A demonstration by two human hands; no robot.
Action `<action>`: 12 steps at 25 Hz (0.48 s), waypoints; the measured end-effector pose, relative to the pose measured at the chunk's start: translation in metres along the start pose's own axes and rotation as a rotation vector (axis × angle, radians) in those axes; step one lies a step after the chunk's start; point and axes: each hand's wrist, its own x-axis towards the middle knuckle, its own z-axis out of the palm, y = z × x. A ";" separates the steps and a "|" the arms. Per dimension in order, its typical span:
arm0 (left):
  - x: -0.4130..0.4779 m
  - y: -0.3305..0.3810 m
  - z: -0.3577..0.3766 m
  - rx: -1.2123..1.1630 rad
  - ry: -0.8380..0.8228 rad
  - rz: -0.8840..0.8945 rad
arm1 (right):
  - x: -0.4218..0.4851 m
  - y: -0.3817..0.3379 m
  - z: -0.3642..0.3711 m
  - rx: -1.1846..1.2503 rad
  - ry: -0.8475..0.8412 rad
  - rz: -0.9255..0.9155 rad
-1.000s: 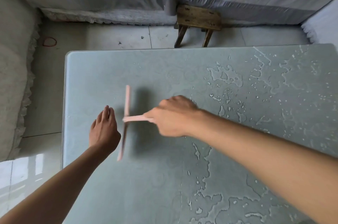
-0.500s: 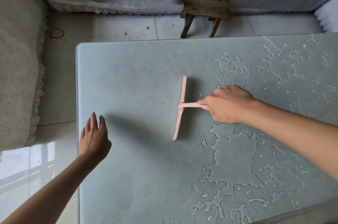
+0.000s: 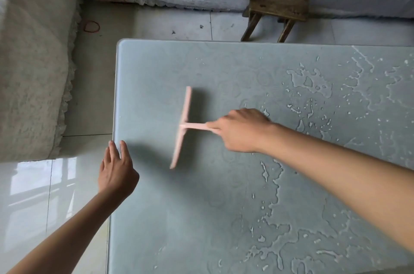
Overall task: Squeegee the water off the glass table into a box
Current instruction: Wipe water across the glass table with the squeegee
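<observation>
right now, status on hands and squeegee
Right hand grips pink squeegee over glass table. Left hand open at table edge. Water pooled at right; nothing blocking.

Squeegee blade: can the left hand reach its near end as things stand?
Probably yes. The left hand is open at the glass table's left edge; only bare glass lies between it and the pink squeegee.
</observation>
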 end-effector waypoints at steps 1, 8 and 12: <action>0.000 0.000 -0.002 -0.018 -0.012 -0.009 | -0.010 0.018 -0.004 -0.009 -0.042 0.057; 0.009 0.004 -0.004 -0.109 0.015 -0.030 | -0.020 0.006 -0.047 -0.254 0.014 0.043; 0.023 -0.009 -0.007 -0.120 0.051 -0.050 | 0.041 -0.079 -0.054 -0.128 0.053 -0.184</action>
